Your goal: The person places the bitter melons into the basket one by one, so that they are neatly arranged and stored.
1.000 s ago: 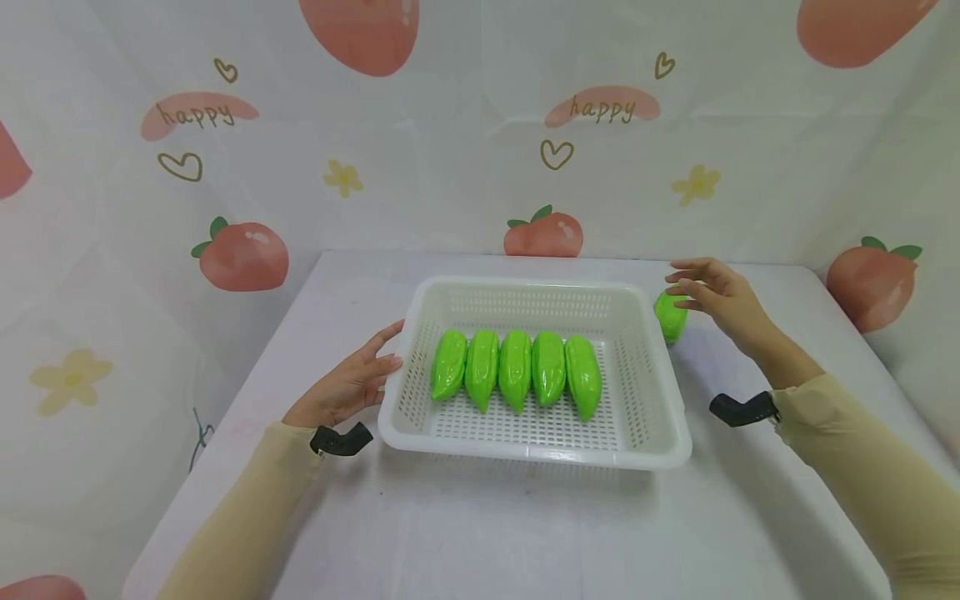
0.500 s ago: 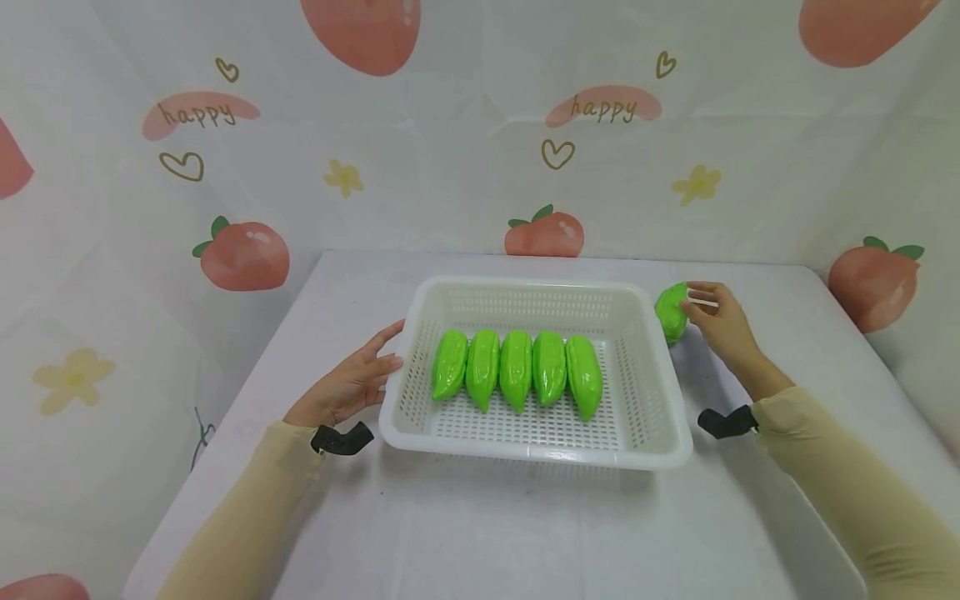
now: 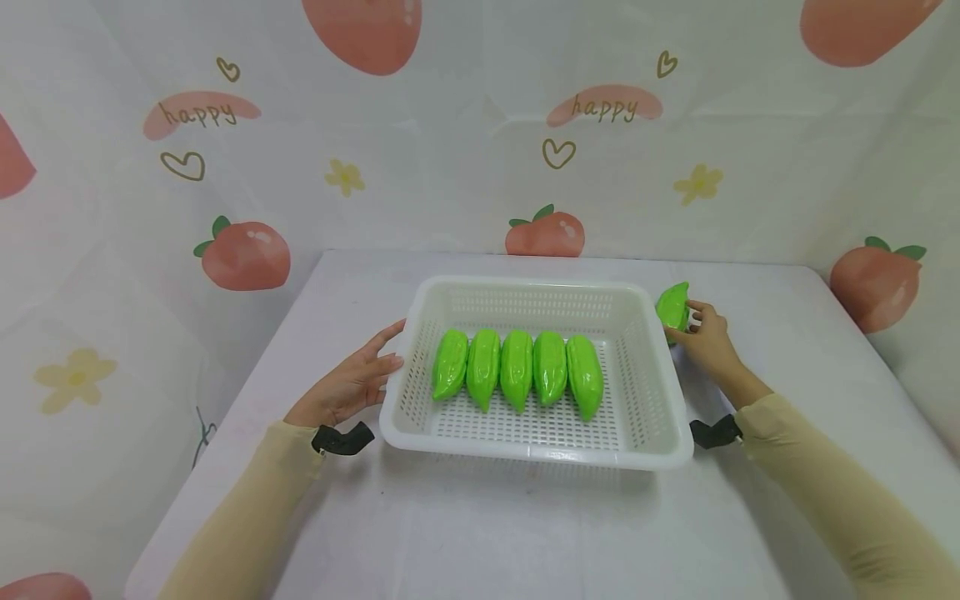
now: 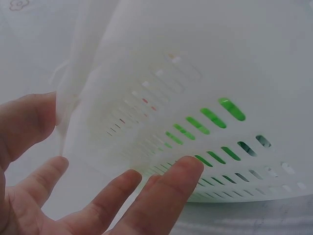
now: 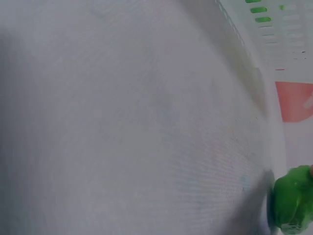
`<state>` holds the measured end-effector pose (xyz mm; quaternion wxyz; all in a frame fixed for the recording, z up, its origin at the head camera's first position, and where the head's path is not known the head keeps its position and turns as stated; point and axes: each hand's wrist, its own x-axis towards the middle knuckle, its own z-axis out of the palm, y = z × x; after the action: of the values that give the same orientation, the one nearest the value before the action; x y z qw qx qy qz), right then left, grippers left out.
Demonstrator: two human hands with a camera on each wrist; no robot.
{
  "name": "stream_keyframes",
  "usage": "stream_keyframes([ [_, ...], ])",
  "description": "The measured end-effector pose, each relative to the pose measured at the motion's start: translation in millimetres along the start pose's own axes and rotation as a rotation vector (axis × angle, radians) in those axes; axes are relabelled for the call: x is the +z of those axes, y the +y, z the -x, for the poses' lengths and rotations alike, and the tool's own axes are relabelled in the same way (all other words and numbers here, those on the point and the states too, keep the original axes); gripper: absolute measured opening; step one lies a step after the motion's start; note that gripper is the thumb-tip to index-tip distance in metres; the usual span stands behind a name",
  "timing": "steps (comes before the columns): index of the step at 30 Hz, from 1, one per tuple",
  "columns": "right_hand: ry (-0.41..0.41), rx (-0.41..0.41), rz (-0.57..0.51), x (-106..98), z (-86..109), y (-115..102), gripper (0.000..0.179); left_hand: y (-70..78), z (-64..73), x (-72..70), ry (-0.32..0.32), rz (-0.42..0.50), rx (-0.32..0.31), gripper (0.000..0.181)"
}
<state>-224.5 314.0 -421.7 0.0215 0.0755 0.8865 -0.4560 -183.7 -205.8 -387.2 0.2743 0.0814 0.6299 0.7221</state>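
Note:
At the basket's left side my left hand rests with fingers fairly straight and spread. In the left wrist view, its fingers lie along the outside of the white plastic basket, one fingertip right at the rim. Beyond the basket's right side, my right hand pinches a glossy green fruit, ridged and pointed like a star fruit, between thumb and fingers. The right wrist view shows only part of that fruit at its edge. Several matching green fruits lie side by side in the basket.
The basket stands in the middle of a white-covered table. A white cloth printed with peaches, flowers and lettering hangs behind. Dark wrist mounts sit at both cuffs.
My right hand has come down and left onto the lone green fruit, and thumb and fingers have closed on it. That fruit has tilted slightly. The left hand and basket stay still.

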Motion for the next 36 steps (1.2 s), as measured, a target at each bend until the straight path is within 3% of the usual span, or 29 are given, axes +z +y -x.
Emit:
stream_keyframes([
  [11, 0.013, -0.056, 0.028, -11, 5.0, 5, 0.067, 1.3, 0.7, 0.4, -0.002, -0.004, 0.001, 0.064],
  [27, 0.036, 0.030, -0.010, -26, -7.4, 11, 0.062, 0.5, 0.7, 0.0, 0.007, -0.007, -0.004, 0.063],
  [33, -0.006, 0.049, -0.085, -32, -10.9, 12, 0.066, -0.2, 0.5, -0.8, 0.006, -0.016, 0.002, 0.063],
  [36, -0.053, 0.062, -0.073, -34, -11.8, 10, 0.071, -0.7, -0.3, -1.2, 0.001, -0.009, 0.003, 0.063],
])
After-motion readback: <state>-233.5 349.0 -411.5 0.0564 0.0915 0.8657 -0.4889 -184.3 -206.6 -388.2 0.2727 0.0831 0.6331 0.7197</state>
